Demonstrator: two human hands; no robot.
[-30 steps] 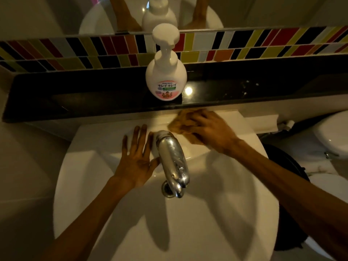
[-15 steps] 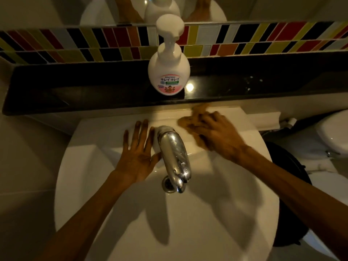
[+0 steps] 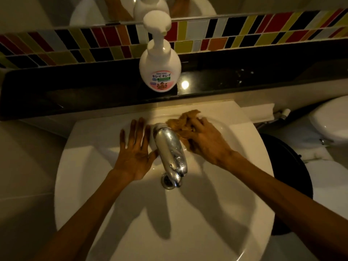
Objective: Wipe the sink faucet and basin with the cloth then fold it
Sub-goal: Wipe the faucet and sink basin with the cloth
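A chrome faucet (image 3: 170, 150) juts out over the white basin (image 3: 150, 223), its spout above the drain (image 3: 166, 182). My right hand (image 3: 207, 143) presses a crumpled brown cloth (image 3: 181, 121) onto the sink's back ledge, just right of the faucet base. My left hand (image 3: 134, 150) lies flat on the sink with its fingers spread, immediately left of the faucet, and holds nothing. Part of the cloth is hidden under my right palm.
A white pump soap bottle (image 3: 160, 66) stands on the black shelf (image 3: 75, 91) behind the sink. Coloured mosaic tiles and a mirror are above it. A toilet (image 3: 331, 121) and a dark bin (image 3: 286, 172) are to the right of the sink.
My right hand has slid the cloth along the back ledge, away from the faucet and then back close to its base. My left hand has stayed flat beside the faucet.
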